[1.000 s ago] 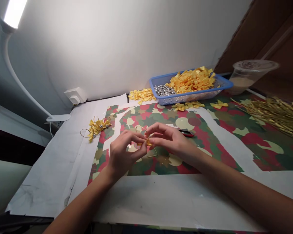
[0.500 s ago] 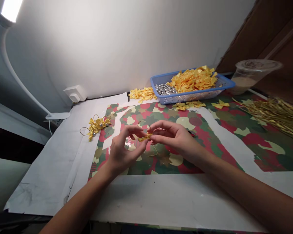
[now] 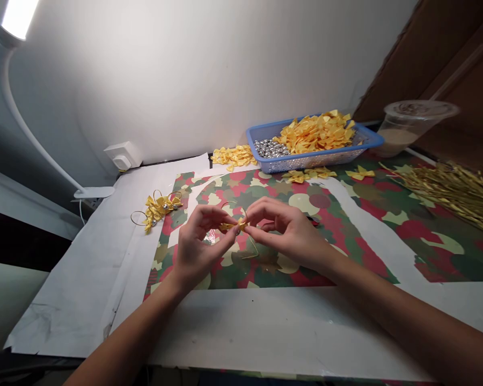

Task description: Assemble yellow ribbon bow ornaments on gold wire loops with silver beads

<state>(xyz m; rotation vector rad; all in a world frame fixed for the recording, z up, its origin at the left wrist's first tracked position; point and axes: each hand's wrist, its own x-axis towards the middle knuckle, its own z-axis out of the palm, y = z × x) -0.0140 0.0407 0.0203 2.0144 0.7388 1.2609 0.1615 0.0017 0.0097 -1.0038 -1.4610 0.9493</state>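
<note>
A small yellow satin bow [image 3: 233,227] was gripped between the fingertips of the left hand [image 3: 199,249] and the right hand [image 3: 285,230], above camouflage-print paper [image 3: 265,271]. A thin gold wire loop [image 3: 232,202] was observed extending from the bow. Wired bows [image 3: 160,209] lay left of the hands; a blue plastic basket [image 3: 309,162] stood beyond.

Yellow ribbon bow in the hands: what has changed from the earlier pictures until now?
The yellow ribbon bow has moved slightly up and now looks wider, lying sideways. The left hand and right hand both still pinch it; neither let go. The gold wire loop shows above it. The blue basket and the gold strips stayed as they were.
</note>
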